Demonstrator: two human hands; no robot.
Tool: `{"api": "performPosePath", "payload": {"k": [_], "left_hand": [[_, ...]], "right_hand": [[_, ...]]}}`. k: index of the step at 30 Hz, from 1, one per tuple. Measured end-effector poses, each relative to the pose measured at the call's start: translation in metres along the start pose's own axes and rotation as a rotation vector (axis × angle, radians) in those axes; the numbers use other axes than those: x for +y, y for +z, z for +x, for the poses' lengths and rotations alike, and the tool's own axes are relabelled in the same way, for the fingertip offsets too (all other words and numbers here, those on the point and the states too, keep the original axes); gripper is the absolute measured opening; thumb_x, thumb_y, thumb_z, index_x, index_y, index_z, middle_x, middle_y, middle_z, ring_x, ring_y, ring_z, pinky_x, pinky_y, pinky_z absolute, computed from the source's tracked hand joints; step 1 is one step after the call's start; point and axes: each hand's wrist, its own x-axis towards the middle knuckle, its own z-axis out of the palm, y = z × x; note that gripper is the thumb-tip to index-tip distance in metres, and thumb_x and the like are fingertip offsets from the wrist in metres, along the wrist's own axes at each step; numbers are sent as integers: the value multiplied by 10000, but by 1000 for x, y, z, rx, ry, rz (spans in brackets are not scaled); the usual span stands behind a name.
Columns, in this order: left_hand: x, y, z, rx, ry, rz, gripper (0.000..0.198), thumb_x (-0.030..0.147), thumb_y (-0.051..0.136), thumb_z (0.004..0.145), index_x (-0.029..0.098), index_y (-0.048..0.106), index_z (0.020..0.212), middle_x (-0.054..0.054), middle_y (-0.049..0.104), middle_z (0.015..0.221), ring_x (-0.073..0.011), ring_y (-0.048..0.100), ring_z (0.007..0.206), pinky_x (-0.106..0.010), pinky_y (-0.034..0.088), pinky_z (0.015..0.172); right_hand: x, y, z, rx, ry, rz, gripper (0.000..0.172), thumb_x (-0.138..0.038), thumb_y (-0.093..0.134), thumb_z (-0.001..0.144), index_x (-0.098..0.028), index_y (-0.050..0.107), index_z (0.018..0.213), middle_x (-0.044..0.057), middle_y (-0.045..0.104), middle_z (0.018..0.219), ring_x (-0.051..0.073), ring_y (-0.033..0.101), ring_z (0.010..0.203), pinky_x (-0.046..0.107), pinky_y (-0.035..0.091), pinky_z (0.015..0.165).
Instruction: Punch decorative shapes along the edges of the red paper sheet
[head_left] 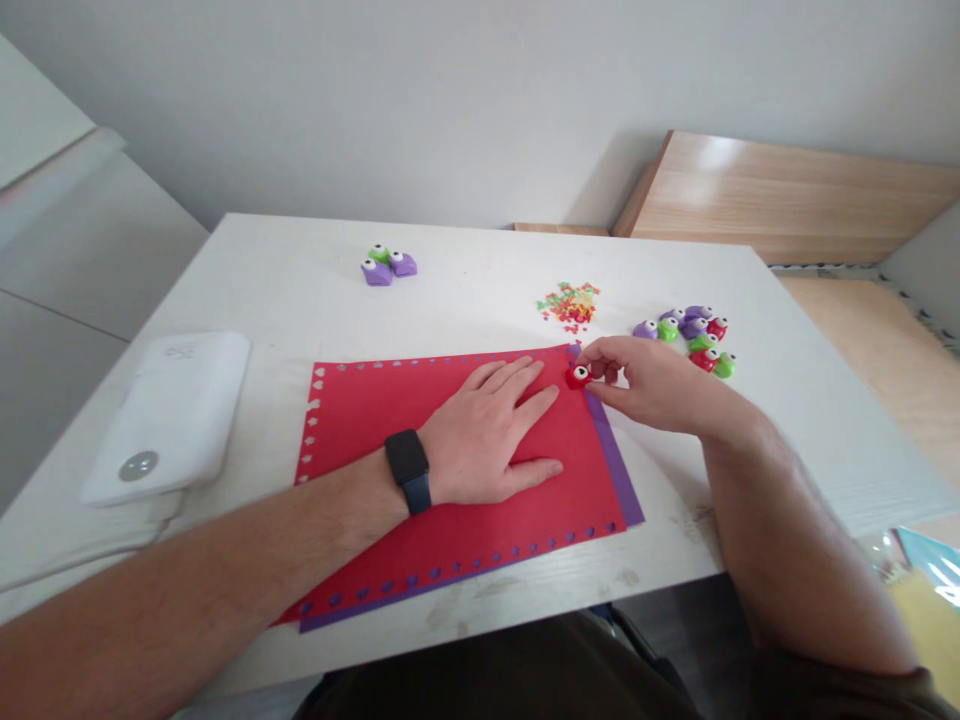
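My left hand lies flat on a red sheet of paper, fingers spread. Shapes such as hearts and stars are punched along the sheet's left, top and bottom edges. Beneath it a purple sheet sticks out at the right and bottom. At the red sheet's upper right corner, my right hand grips a small red craft punch between thumb and fingers. The punch sits at the paper's edge; its slot is hidden.
Several purple, green and red punches cluster at the right, and three more stand at the back. A pile of coloured paper cutouts lies behind the sheets. At the left is a white device with a cable.
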Motion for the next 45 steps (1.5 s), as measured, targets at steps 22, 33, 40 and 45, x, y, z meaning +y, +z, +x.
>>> {"api": "performPosePath", "payload": {"k": [22, 33, 40, 45], "left_hand": [[2, -1, 2, -17, -9, 24, 785, 679, 509, 1008, 103, 561, 1538, -270, 440, 1657, -404, 381, 1582, -576, 275, 1315], [1, 0, 1, -12, -16, 6, 804, 678, 548, 992, 101, 543, 1551, -269, 436, 1662, -412, 399, 1569, -586, 293, 1309], [0, -2, 1, -29, -22, -24, 921, 769, 475, 989, 74, 475, 1594, -282, 392, 1688, -420, 370, 1587, -603, 285, 1314], [1, -13, 5, 15, -35, -35, 876, 739, 455, 1016, 80, 446, 1594, -270, 414, 1680, -401, 362, 1596, -607, 311, 1307]], "right_hand": [[-1, -2, 0, -6, -22, -38, 201, -225, 653, 933, -192, 752, 1105, 65, 778, 965, 210, 683, 819, 333, 498, 766], [-5, -3, -2, 80, 76, 51, 222, -198, 642, 892, -207, 712, 1103, 29, 760, 916, 186, 688, 799, 306, 495, 743], [-8, 3, 6, 210, 189, -36, 217, -367, 638, 965, -218, 627, 808, 1, 695, 717, 153, 595, 633, 293, 385, 611], [-6, 3, 7, 148, 164, 7, 295, -428, 646, 974, -222, 614, 765, -14, 672, 681, 142, 571, 610, 286, 369, 597]]}}
